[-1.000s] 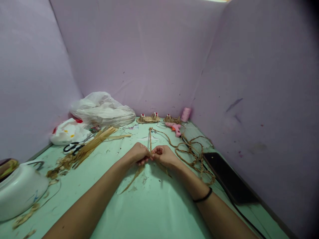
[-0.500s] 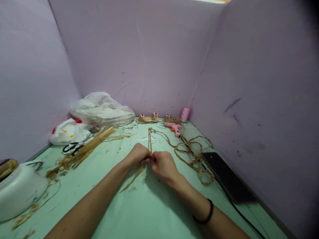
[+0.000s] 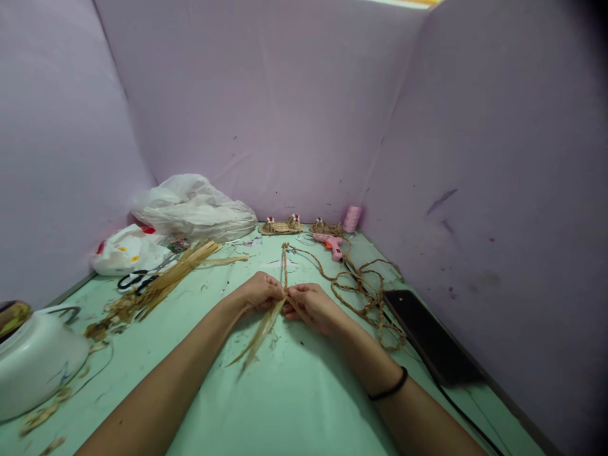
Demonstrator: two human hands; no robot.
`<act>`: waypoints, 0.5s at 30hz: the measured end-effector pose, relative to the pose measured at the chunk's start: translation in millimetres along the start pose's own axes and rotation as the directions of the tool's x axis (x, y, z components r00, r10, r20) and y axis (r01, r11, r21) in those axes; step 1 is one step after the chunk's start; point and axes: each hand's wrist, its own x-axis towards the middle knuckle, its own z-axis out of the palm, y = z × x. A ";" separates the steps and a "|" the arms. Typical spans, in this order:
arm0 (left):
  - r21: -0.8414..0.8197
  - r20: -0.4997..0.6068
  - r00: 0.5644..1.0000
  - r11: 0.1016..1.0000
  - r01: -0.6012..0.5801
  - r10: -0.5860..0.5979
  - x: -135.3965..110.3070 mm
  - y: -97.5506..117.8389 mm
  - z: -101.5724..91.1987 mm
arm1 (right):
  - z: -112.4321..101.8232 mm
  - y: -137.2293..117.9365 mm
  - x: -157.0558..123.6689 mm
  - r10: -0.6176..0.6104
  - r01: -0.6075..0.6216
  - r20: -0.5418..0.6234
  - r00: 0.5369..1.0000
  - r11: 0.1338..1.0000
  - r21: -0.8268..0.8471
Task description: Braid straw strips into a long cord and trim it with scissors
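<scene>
Cord of thin, brown, braided plant fibre (image 3: 285,272) runs straight down the pale green bench (image 3: 289,405) in the centre of the frame, its lower end between two bare hands. The left hand (image 3: 263,291) has its fingertips clamped on that end. The right hand (image 3: 311,307), with a black band (image 3: 390,386) round its wrist, meets it there, fingertips pinched together on loose, straw-coloured fibre strips (image 3: 261,337). Some of these fan out below the left hand towards the lower centre, and another lies along the right hand's fingers. Which strands each finger presses is too small to tell.

At its top the cord turns and continues right into slack loops, beside a black, flat, rectangular device (image 3: 430,342) at the lower right. Above the loops lie a pink glue gun (image 3: 332,246) and a pink spool of thread (image 3: 352,219), the spool near the lilac wall (image 3: 285,114). Left of these sits an oval straw piece with red and white trimmings (image 3: 282,228). At centre left, black-handled scissors (image 3: 135,278) touch a bundle of dry tan fibre (image 3: 183,269), below a crumpled, translucent white plastic bag (image 3: 199,212); a rounded white vessel (image 3: 38,367) stands at the lower left edge
</scene>
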 end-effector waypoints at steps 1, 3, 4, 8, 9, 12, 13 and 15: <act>0.014 0.014 1.000 1.000 -0.007 0.007 0.5 -0.7 0.0 | 2.7 1.7 -0.1 0.010 -0.010 0.029 1.000 1.000 0.010; 0.057 0.021 1.000 0.998 -0.004 0.003 0.7 -1.2 0.0 | 5.4 5.3 0.3 -0.012 0.012 -0.001 1.000 0.998 -0.062; 0.081 0.012 1.000 0.997 0.004 -0.005 0.3 -1.0 -0.1 | 5.2 6.9 1.1 -0.031 0.028 -0.033 0.999 0.993 -0.112; 0.192 -0.014 1.000 0.981 0.018 -0.016 -4.3 2.9 -2.3 | -0.3 12.2 6.6 -0.110 0.091 -0.094 0.989 0.978 -0.190; 0.234 -0.013 1.000 0.972 0.023 -0.020 -6.1 4.7 -3.4 | -1.2 13.3 7.7 -0.118 0.097 -0.106 0.987 0.977 -0.188; 0.391 -0.073 0.996 0.917 0.081 -0.056 -12.4 12.2 -5.1 | -1.3 15.6 8.5 -0.126 0.101 -0.128 0.984 0.977 -0.186; 0.441 -0.110 0.992 0.892 0.102 -0.059 -14.7 15.2 -4.0 | -0.7 15.9 8.1 -0.129 0.106 -0.127 0.983 0.978 -0.178; 0.517 -0.162 0.986 0.847 0.122 -0.043 -19.6 20.9 2.6 | 0.4 15.9 7.0 -0.134 0.118 -0.115 0.984 0.984 -0.133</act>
